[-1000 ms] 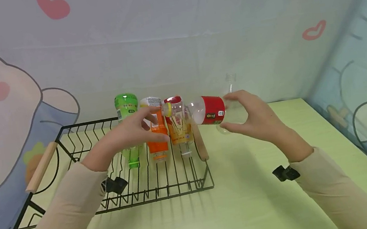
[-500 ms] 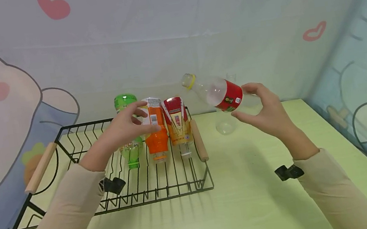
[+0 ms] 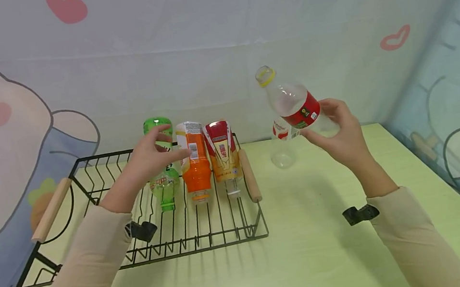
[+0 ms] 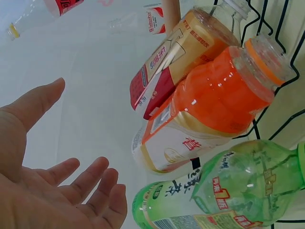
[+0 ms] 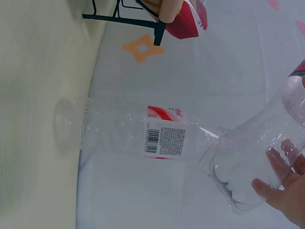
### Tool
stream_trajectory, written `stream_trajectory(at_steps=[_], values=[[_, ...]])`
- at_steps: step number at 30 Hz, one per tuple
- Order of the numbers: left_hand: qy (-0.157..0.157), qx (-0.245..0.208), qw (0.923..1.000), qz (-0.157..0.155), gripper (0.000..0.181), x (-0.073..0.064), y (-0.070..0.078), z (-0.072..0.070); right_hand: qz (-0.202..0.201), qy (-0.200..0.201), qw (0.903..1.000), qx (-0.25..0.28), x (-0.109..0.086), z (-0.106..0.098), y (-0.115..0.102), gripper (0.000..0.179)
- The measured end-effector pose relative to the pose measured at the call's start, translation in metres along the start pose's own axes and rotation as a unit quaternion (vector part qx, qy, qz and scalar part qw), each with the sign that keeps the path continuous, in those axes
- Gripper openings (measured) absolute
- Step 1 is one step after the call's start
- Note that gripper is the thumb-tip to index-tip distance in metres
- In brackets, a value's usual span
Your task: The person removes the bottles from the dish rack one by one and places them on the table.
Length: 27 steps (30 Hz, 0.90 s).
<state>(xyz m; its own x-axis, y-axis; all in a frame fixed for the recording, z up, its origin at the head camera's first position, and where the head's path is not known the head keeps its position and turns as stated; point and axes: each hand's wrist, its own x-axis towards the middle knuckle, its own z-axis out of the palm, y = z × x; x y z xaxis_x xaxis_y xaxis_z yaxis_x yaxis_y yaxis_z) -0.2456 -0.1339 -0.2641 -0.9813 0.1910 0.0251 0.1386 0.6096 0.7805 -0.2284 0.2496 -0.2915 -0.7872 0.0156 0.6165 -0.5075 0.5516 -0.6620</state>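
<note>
My right hand [image 3: 342, 136] grips the lower part of a clear plastic bottle with a red label [image 3: 301, 110]. It is held in the air, tilted, its uncapped neck with a yellow ring up and to the left. Behind and below it, a clear bottle with a white and red label [image 5: 164, 131] stands upright on the table. My left hand [image 3: 145, 162], fingers spread and loosely bent, holds nothing. It hovers in front of the green bottle [image 4: 233, 191], partly hiding it in the head view. Beside that lie an orange bottle [image 3: 197, 174] and a red and gold bottle [image 3: 225, 156].
The three coloured bottles lean in a black wire rack [image 3: 192, 253], necks down toward the front. Wooden handles sit at the rack's left side [image 3: 52, 210] and right side [image 3: 249, 175]. A printed cloth [image 3: 217, 43] hangs behind the pale green table [image 3: 298, 260].
The red-labelled bottle has moved right and up with my right hand, away from the rack, its neck tipping upward. My left hand has drifted slightly left.
</note>
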Motion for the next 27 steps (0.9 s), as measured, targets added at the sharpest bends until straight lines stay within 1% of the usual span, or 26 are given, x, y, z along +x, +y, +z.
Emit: stream_trajectory(at_steps=[8, 14, 21, 27], values=[[0.028, -0.01, 0.9995, -0.007, 0.086, 0.006, -0.016, -0.003, 0.034, 0.033, 0.9988, 0.009, 0.0, -0.001, 0.005, 0.063], [0.045, -0.018, 0.9987, -0.013, 0.089, 0.008, -0.027, -0.007, 0.057, 0.045, 0.9973, 0.013, 0.002, -0.001, 0.012, 0.063], [0.047, -0.045, 0.9977, -0.019, 0.094, 0.009, -0.033, -0.008, 0.08, 0.051, 0.9953, 0.018, 0.003, -0.001, 0.022, 0.063], [0.054, -0.051, 0.9969, -0.026, 0.094, 0.012, -0.039, -0.006, 0.095, 0.054, 0.9936, 0.029, 0.002, -0.001, 0.029, 0.065]])
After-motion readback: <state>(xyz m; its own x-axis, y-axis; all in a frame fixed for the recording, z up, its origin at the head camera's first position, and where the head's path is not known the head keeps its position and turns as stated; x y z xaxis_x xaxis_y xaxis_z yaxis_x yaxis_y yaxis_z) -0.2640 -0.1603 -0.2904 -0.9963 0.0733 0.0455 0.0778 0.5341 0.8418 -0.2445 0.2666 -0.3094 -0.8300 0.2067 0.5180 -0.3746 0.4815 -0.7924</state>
